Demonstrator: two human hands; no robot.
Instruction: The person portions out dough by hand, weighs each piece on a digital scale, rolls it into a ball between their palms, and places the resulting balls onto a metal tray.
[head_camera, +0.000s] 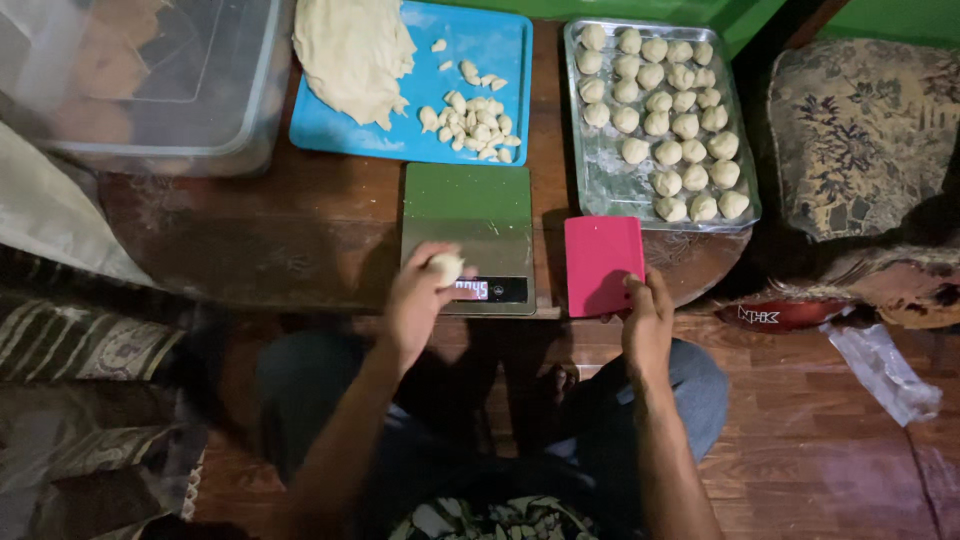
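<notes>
My left hand (418, 298) holds a small ball of dough (446, 267) over the near edge of a flat kitchen scale (470, 215) with a green top. My right hand (648, 318) grips the lower edge of a pink plastic scraper (602, 262) that rests on the dark wooden table (300, 235) to the right of the scale. Beyond the scale lies a blue cutting board (500, 45) with a big slab of dough (352, 50) and several small cut pieces (472, 118).
A metal tray (604, 180) at the back right holds several rolled dough balls. A clear plastic tub (150, 85) stands at the back left. Patterned cushions (860, 130) lie at the right, striped cloth (70, 340) at the left, a plastic bag (885, 370) on the floor.
</notes>
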